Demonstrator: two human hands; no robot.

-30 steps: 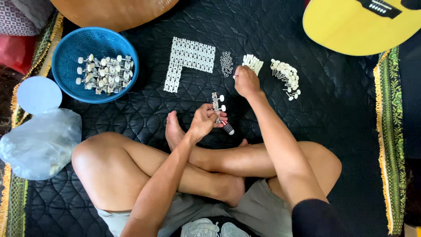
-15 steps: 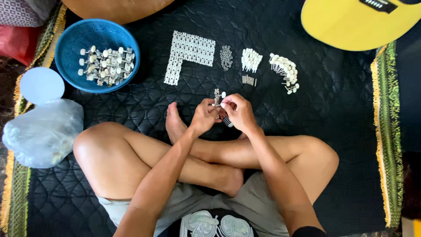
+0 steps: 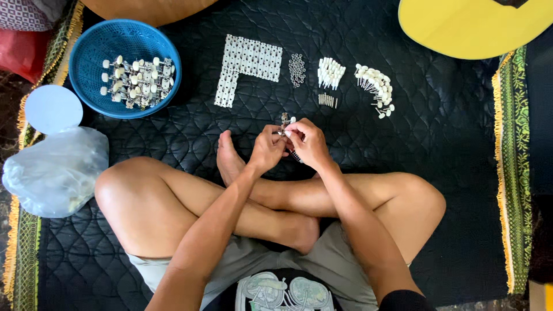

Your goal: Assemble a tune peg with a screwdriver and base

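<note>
Seated cross-legged on a black quilted mat (image 3: pixel 438 150), viewed from above. Left hand (image 3: pixel 268 151) and right hand (image 3: pixel 310 144) drawn together in front of the bare feet, fingertips meeting on a small silver metal tuning-machine strip with white knobs (image 3: pixel 284 120). Strip pinched between both hands, projecting past the fingertips away from the body; long axis roughly fore-and-aft, though mostly hidden by the fingers. Both hands equally near, left gripping from the left side, right closing over from the right and covering the lower part.

Further out on the mat: a white L-shaped block of flat plates (image 3: pixel 246 64), a small heap of silver rings (image 3: pixel 296 69), a cluster of white pegs (image 3: pixel 330 72), a short row of tiny metal pins (image 3: pixel 327 101), a curved pile of white-knobbed shafts (image 3: pixel 375 87). At far left, a round blue plastic basket (image 3: pixel 98 52) holding finished strips, well apart from the hands.
</note>
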